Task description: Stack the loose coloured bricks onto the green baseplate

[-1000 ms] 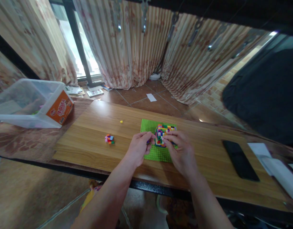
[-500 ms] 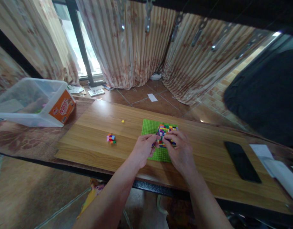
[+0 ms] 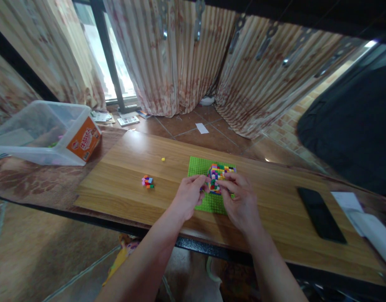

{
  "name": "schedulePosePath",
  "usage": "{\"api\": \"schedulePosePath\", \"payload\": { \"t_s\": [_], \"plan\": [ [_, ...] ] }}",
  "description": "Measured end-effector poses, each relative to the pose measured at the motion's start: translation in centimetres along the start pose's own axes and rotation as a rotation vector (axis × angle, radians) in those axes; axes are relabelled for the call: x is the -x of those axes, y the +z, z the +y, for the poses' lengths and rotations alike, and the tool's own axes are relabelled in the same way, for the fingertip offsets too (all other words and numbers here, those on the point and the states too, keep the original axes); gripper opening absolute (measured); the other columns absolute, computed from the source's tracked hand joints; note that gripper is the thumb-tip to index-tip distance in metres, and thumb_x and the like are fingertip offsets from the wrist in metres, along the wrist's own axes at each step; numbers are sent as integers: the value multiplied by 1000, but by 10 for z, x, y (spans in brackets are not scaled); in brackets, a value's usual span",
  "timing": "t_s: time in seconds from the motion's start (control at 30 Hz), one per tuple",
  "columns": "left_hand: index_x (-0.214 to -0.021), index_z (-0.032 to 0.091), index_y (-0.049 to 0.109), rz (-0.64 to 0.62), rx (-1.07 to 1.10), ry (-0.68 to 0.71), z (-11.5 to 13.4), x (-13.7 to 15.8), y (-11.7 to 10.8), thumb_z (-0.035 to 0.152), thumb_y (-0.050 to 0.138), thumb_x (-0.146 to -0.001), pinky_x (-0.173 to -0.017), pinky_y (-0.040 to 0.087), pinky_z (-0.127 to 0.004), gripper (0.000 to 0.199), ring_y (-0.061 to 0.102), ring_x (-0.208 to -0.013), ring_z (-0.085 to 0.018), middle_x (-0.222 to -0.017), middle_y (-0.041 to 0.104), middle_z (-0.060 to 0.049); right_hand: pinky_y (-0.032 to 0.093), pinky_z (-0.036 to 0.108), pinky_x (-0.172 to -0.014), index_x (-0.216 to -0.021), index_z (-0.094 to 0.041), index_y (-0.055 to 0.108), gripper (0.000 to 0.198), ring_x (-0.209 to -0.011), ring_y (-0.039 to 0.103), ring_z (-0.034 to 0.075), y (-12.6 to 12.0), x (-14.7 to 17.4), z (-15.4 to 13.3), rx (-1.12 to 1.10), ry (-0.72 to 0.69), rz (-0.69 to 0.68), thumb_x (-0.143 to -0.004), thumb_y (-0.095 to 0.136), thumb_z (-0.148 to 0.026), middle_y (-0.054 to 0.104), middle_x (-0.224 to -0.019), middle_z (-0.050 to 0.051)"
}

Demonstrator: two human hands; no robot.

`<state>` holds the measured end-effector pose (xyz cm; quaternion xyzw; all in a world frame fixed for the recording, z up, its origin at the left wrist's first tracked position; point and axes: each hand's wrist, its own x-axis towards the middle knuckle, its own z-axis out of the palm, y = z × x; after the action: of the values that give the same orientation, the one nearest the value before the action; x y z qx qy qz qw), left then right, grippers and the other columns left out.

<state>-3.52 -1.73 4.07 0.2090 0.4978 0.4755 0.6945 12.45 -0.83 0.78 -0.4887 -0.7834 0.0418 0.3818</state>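
Note:
A block of many coloured toy bricks [image 3: 214,173] stands on the green baseplate [image 3: 195,164] in front of me. My left hand [image 3: 190,193] is at its left side, thumb and fingers pinched together. Something small and dark, perhaps bricks, shows at those fingers, too small to name. On the other side, my right hand [image 3: 241,199] has its fingers bent and a little apart, fingertips close to the front of the block. I see no brick between them. Fingers hide part of the block's front and right side.
A small pile of loose bricks [image 3: 147,182] and a single yellow brick [image 3: 163,159] lie on the wooden board [image 3: 117,176] to the left. A clear plastic bin [image 3: 54,155] stands at far left. To the right are a black phone [image 3: 321,214] and white papers [image 3: 346,201].
My right hand has drawn back slightly to the right, its fingers farther apart, and more of the block's front shows. My left hand stays nearly still. The view has shifted slightly.

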Motion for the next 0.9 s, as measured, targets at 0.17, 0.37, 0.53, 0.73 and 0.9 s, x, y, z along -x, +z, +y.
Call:
{"api": "schedulePosePath", "payload": {
  "t_s": [0.17,0.37,0.53,0.73,0.9],
  "plan": [
    [-80,12,65,22,55,36,2,-1,-4,27,57,-85,-39,11,-18,18,32,-37,-2,-56,51,2,51,47,-88,-93,-27,76,28,-101,58,24,1,1,1,42,-28,1,-86,53,-12,64,-109,7],
    [-82,11,64,3,174,47,4,-2,-9,27,59,-85,-37,13,-16,18,35,-39,-2,-59,52,1,51,46,-88,-92,-27,76,36,-101,59,24,4,2,1,69,-39,0,-86,47,-6,66,-105,7],
    [-84,9,64,-23,341,-9,9,-5,-12,26,51,-91,-34,16,-14,23,35,-40,-2,-60,52,0,52,43,-87,-95,-23,75,38,-99,59,24,7,6,-4,87,-64,28,-86,44,-3,69,-104,7],
    [-87,8,64,-118,594,-77,12,-7,-16,25,43,-96,-36,31,-12,29,44,-45,-4,-65,54,-3,52,43,-85,-95,-21,75,37,-98,60,24,8,9,-6,93,-46,54,-88,43,-5,69,-106,9],
    [-87,7,66,-118,692,-68,11,-7,-10,27,44,-95,-58,53,-18,31,60,-62,-10,-74,63,-9,53,44,-88,-101,-23,73,27,-100,63,24,3,6,-14,47,8,107,-92,49,-15,70,-107,9]
  ]
}}
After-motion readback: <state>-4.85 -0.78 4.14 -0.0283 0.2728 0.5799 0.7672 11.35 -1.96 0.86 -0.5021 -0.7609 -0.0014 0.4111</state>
